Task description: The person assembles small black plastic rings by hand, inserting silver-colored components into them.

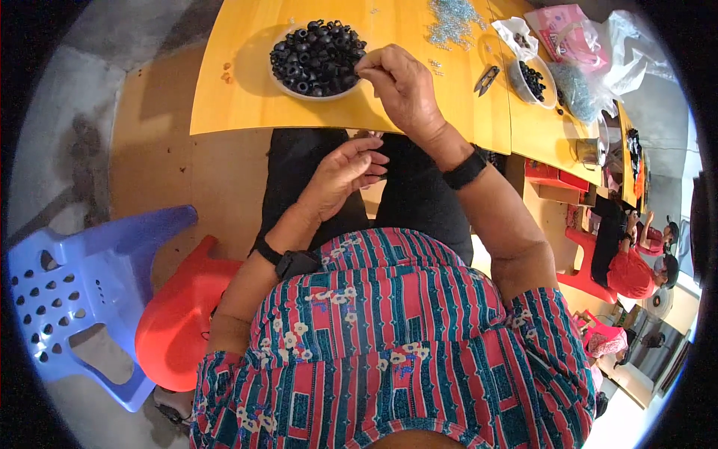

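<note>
A white bowl (299, 95) heaped with black parts, some ring-shaped like large beads (318, 58), stands near the front edge of the yellow table. At the bowl's right rim is my right hand (404, 90), thumb and fingers closed in a pinch. Whatever it holds is too small or hidden to name. My left hand (342, 173) hovers over my lap, just below the table edge, its fingers bent and the thumb pressed toward them. Something small may sit at its fingertips, but I cannot make it out.
Clear small pieces (452, 22) lie scattered at the back, with black snips (487, 80) nearby. A second bowl (550, 96) of black parts and plastic bags (636, 56) are on the right. Blue (67, 299) and red stools (176, 325) stand left; people sit far right.
</note>
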`<state>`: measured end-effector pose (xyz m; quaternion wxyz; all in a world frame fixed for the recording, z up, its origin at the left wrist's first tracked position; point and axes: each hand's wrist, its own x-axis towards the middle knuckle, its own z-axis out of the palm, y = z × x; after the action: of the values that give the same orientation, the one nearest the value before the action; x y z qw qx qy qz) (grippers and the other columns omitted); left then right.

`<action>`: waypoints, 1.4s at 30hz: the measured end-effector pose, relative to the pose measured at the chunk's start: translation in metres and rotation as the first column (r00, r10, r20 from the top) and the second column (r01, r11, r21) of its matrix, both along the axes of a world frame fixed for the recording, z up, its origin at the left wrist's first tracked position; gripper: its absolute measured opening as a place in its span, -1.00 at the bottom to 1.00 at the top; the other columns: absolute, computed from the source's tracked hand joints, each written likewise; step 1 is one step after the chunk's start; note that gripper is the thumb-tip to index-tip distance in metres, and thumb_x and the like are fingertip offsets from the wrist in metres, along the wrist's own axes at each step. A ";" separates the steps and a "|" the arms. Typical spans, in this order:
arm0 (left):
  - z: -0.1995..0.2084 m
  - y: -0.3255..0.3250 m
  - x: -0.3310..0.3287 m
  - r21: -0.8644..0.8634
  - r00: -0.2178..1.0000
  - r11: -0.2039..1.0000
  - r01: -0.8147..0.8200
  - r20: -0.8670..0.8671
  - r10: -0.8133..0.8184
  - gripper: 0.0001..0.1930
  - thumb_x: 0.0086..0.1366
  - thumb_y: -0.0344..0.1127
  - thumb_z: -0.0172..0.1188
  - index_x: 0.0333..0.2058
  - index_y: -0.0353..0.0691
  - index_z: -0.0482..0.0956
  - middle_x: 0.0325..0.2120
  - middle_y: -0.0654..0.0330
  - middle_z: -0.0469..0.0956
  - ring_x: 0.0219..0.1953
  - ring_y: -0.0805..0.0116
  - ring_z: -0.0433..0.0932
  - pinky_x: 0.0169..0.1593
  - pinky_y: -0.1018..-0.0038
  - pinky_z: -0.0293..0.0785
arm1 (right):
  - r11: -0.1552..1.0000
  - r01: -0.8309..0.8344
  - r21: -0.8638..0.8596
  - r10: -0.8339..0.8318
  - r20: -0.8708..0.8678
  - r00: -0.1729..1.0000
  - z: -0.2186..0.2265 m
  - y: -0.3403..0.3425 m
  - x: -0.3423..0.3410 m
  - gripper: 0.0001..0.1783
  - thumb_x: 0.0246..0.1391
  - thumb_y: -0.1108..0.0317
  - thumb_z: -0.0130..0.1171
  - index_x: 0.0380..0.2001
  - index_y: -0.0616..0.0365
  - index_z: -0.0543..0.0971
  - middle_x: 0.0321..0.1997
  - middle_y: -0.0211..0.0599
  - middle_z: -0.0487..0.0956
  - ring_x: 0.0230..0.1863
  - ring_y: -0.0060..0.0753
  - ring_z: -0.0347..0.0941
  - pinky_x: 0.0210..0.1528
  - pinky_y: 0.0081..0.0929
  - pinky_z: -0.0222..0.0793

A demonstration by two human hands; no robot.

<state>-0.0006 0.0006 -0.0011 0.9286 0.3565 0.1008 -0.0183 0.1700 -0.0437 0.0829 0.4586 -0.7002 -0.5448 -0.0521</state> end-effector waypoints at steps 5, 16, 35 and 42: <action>0.007 0.007 0.010 -0.255 0.976 0.946 -0.199 0.035 0.215 -0.61 0.38 -0.20 -0.17 0.07 -0.33 0.24 -0.05 0.02 0.41 -0.03 0.22 0.44 0.11 0.31 0.35 | 0.999 0.053 -0.002 -0.050 -0.338 0.940 -0.030 -0.010 -0.005 -0.90 -0.07 0.50 0.15 -0.40 0.15 0.54 -0.48 -0.24 0.51 -0.41 -0.36 0.47 -0.37 -0.48 0.39; 0.003 0.007 0.010 -0.318 0.973 0.932 -0.176 0.090 0.215 -0.59 0.35 -0.20 -0.12 0.10 -0.27 0.21 -0.04 0.00 0.41 -0.01 0.16 0.45 0.09 0.30 0.37 | 0.992 0.078 -0.102 -0.093 -0.148 0.985 -0.006 -0.006 -0.027 -0.76 -0.09 0.42 0.24 -0.27 0.12 0.54 -0.46 -0.35 0.46 -0.49 -0.51 0.41 -0.44 -0.60 0.37; 0.005 0.010 0.011 -0.255 0.985 0.963 -0.091 0.118 0.124 -0.58 0.33 -0.20 -0.04 0.10 -0.25 0.23 -0.04 0.00 0.41 -0.04 0.21 0.46 0.05 0.30 0.41 | 0.964 -0.046 -0.263 0.051 0.012 0.999 -0.011 0.010 -0.008 -0.68 -0.27 0.40 0.32 -0.35 0.13 0.49 -0.40 -0.29 0.52 -0.33 -0.34 0.51 -0.28 -0.48 0.44; 0.002 0.008 0.010 -0.252 0.982 0.962 -0.100 0.130 0.136 -0.57 0.32 -0.21 -0.04 0.11 -0.23 0.22 -0.04 0.00 0.41 -0.04 0.19 0.46 0.05 0.30 0.40 | 0.960 0.008 -0.280 -0.009 -0.003 1.000 -0.002 0.011 -0.020 -0.73 -0.25 0.37 0.33 -0.41 0.11 0.51 -0.43 -0.30 0.56 -0.39 -0.38 0.52 -0.34 -0.51 0.42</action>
<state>0.0095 0.0083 0.0012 0.9698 0.2331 0.0508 0.0512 0.1502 -0.0332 0.0812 0.3558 -0.7604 -0.5427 0.0249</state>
